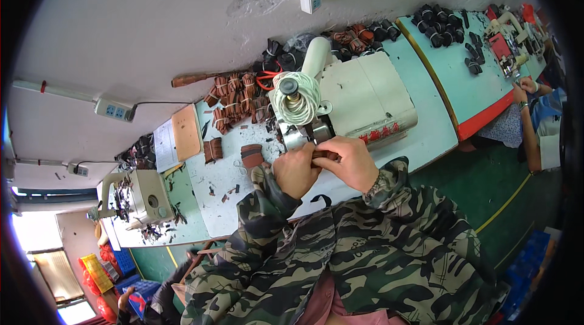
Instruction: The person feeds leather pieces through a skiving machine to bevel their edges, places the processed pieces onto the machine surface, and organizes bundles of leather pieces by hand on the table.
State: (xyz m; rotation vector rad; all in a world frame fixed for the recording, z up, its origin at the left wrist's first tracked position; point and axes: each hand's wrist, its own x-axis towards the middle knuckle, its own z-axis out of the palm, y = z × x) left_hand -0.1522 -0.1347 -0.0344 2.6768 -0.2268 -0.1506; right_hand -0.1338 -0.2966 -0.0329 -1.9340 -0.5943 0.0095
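"Between the left hand [296, 170] and the right hand [353, 164], what's that?"

"A small brown piece [328, 155], just in front of the white machine [365, 97]."

"Gripped?"

"The right pinches it; the left curls close, but I can't tell its grip."

"Beyond?"

"Tied brown bundles [234, 105] on the table [214, 215]."

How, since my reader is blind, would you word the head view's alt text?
A person's left hand and right hand meet at a small brown piece before a cream machine draped with coiled white cord; tied brown bundles lie on the table.
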